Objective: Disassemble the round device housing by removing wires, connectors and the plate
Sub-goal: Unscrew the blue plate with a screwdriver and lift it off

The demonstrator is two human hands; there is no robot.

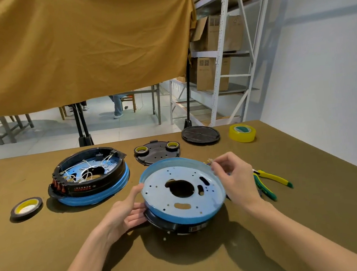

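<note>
A round light-blue plate with holes and a large middle cut-out sits tilted on a black housing ring in front of me. My left hand grips the plate's left rim and the ring below it. My right hand is at the plate's far right rim, its fingertips pinching small wires with metal connectors. A second round housing, black ring on a blue base, lies at the left with white wires and red-brown parts inside.
Green-and-yellow cutters lie right of my right hand. A black tape roll lies at the left. A black cover carries two tape rolls. A black disc and yellow tape roll lie by the far edge.
</note>
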